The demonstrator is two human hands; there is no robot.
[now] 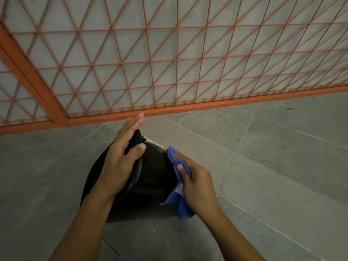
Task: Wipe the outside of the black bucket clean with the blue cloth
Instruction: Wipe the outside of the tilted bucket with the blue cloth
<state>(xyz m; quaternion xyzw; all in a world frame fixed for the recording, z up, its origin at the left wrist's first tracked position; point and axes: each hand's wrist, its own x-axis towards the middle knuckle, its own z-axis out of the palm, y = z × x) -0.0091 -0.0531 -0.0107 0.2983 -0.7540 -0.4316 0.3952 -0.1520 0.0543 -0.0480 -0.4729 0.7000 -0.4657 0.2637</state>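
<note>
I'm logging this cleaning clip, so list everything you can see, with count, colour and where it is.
black bucket: one, black, tipped on the floor at centre, between the hands
blue cloth: one, blue, bunched against the bucket's right side
mesh fence: one, orange frame and wire grid, across the top, standing on the floor
floor: grey tiles, lower half
left hand: one, gripping the bucket's rim, thumb over the edge
right hand: one, holding the cloth to the bucket

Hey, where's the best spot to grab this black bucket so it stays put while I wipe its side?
Probably the rim, from the left. The black bucket lies tipped on the floor, and the left hand already clamps its edge, leaving the wall free for the right hand with the blue cloth.
</note>
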